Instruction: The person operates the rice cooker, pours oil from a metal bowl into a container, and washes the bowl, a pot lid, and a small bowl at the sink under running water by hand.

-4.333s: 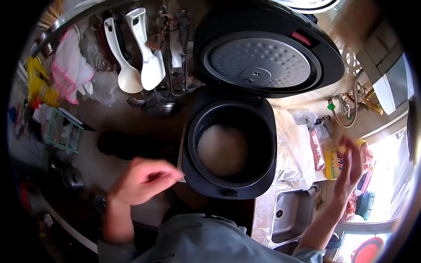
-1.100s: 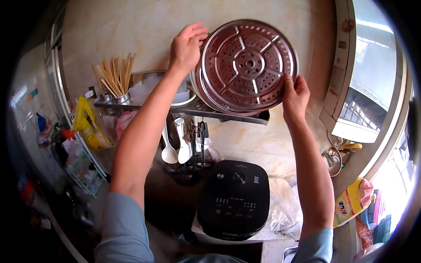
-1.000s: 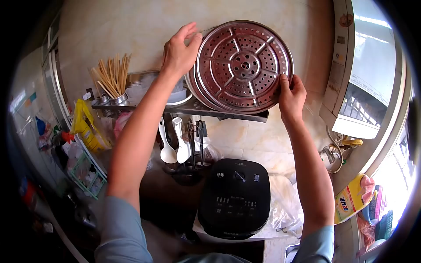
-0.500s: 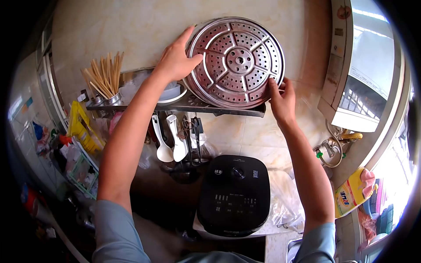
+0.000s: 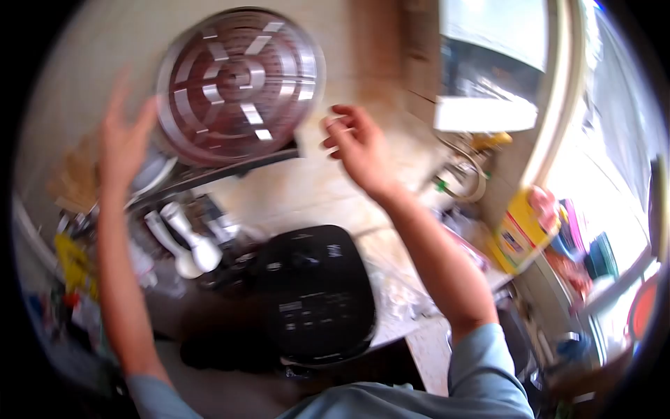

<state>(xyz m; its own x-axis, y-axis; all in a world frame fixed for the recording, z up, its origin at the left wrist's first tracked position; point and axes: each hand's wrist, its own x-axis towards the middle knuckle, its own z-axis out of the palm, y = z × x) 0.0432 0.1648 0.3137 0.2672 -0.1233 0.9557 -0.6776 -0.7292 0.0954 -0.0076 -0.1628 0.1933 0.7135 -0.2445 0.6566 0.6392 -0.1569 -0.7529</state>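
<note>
A round metal steamer rack (image 5: 241, 78), pierced with small holes, stands upright on the wall shelf (image 5: 230, 167), its face smeared by motion. My left hand (image 5: 125, 143) is at the rack's left side, blurred, with thumb and fingers spread. Its thumb tip is close to the rim; whether they touch I cannot tell. To the right of the rack and apart from it, my right hand (image 5: 359, 150) is in the air with loosely bent fingers and nothing in them. A pale bowl (image 5: 153, 171) sits on the shelf behind my left wrist.
Below the shelf hang white spoons (image 5: 202, 253). A black rice cooker (image 5: 314, 293) stands on the counter, a plastic bag (image 5: 401, 293) beside it. At right are a white wall unit (image 5: 488, 77), a hose (image 5: 464, 167) and a yellow package (image 5: 520, 230). Blurred chopsticks (image 5: 77, 171) stand left.
Both hands have come away from the steamer rack's face and edge, leaving it standing on the shelf. The view has swung right and tilted, so the rack appears farther left.
</note>
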